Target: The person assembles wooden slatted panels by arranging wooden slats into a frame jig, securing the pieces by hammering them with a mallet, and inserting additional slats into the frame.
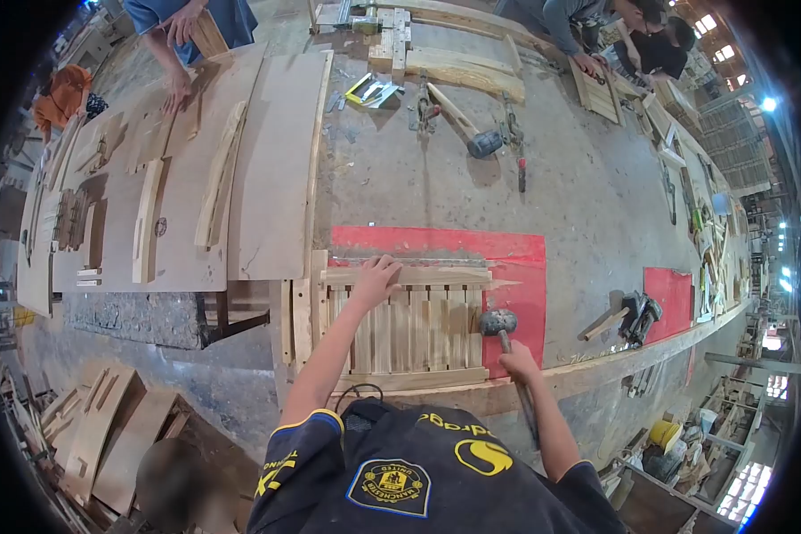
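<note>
In front of me a slatted wooden panel [414,329] lies on the bench, its pale slats set between two rails. My left hand [378,280] rests on the far rail with its fingers spread over the wood. My right hand [519,363] is closed around the handle of a mallet [498,322]. The mallet's dark head is by the panel's right end; whether it touches the wood I cannot tell. A metal bar [436,262] runs along the far rail, partly hidden by my left hand. Red sheet [521,267] shows under and beyond the panel.
Another mallet [482,142] and clamps [520,160] lie farther up the bench. To the right are a dark tool [639,319] and another red patch [672,298]. Wooden boards [276,160] cover the left side. Co-workers stand at the far edge, one in a blue garment [231,27].
</note>
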The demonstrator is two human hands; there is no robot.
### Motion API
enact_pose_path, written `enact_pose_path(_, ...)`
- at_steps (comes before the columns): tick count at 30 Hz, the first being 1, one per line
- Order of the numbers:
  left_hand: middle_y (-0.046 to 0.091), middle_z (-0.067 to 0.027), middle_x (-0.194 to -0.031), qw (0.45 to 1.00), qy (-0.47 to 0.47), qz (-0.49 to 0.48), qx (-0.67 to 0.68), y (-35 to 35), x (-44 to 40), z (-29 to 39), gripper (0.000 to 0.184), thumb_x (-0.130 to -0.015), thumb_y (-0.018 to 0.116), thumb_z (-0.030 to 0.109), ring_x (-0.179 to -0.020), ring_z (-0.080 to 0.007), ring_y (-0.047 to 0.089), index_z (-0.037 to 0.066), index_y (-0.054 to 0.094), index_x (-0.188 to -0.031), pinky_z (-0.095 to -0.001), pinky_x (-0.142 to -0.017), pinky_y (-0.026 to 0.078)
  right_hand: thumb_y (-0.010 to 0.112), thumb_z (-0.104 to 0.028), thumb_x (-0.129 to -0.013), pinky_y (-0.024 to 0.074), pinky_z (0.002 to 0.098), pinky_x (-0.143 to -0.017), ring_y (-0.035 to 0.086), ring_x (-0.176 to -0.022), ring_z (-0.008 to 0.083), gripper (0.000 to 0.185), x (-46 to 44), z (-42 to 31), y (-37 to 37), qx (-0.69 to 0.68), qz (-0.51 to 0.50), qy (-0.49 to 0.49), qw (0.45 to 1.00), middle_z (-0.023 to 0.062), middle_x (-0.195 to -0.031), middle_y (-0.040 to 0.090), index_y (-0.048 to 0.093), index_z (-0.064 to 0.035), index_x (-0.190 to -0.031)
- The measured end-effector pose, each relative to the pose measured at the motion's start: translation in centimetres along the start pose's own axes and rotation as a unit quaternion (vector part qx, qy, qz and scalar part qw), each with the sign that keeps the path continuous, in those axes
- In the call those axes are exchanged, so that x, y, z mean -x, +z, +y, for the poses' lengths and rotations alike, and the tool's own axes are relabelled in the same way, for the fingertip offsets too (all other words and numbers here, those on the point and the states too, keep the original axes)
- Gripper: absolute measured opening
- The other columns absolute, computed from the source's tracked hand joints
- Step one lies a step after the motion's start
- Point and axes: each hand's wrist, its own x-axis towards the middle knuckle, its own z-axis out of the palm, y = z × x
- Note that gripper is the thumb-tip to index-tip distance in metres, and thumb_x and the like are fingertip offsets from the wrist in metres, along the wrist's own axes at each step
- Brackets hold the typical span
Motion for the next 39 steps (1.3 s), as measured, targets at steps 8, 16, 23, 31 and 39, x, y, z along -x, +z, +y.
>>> enact_pose_path(8,0.059,-0.0097,-0.108,0.992,-0.044,0.115,0.03,1.0,1.3,-1.1,0.023,-0.085,0.059,0.014,-0.108,-0.0315,0.053,0.007,0.06,-0.107,-0.0431,-0.095,0.042,0.065,-0.02,-0.078,0.0513,0.0446,-0.063,0.068,-0.073,0.0328,0.028,-6.5,-11.4,-4.4,-0.072,0.293,-0.129,0.945,0.0208,-0.077,0.066,0.055,-0.0001,-0.094)
enact_pose_path(16,0.06,-0.0074,-0.107,0.986,-0.088,0.138,0.012,1.3,1.3,-1.0,0.018,-0.087,0.055,0.014,-0.107,-0.0311,0.054,0.009,0.062,-0.104,-0.0426,-0.093,0.043,0.057,-0.021,-0.085,0.0518,0.0542,-0.071,0.064,-0.084,0.0464,0.04,-13.3,-12.8,-11.5,0.129,0.282,-0.137,0.941,0.0266,-0.087,0.066,0.045,-0.0008,-0.118)
enact_pose_path(23,0.059,-0.0089,-0.108,0.988,-0.08,0.129,0.011,2.1,1.1,-1.9,0.02,-0.086,0.056,0.014,-0.107,-0.0321,0.053,0.009,0.061,-0.105,-0.0447,-0.094,0.041,0.051,-0.011,-0.084,0.0524,0.055,-0.068,0.065,-0.083,0.0467,0.03,-13.1,-15.6,-12.5,0.232,0.229,-0.232,0.916,0.0265,-0.087,0.065,0.047,0.0015,-0.11)
enact_pose_path(31,0.058,-0.0073,-0.104,0.988,-0.031,0.147,-0.038,-0.3,1.1,-1.0,0.022,-0.084,0.059,0.012,-0.105,-0.0292,0.052,0.011,0.062,-0.105,-0.0444,-0.092,0.039,0.052,-0.012,-0.083,0.0518,0.0557,-0.069,0.064,-0.083,0.0485,0.031,-11.8,-14.1,-10.6,0.278,0.193,-0.191,0.921,0.0288,-0.088,0.065,0.048,0.0015,-0.111)
enact_pose_path(39,0.055,-0.0054,-0.099,0.984,-0.043,0.151,-0.079,-0.6,2.1,-0.2,0.028,-0.08,0.061,0.01,-0.102,-0.0267,0.05,0.016,0.064,-0.107,-0.0425,-0.095,0.035,0.055,-0.011,-0.081,0.0498,0.0557,-0.078,0.063,-0.091,0.046,0.029,-11.8,-12.8,-8.6,0.177,0.243,-0.145,0.943,0.0327,-0.092,0.063,0.05,0.0012,-0.107)
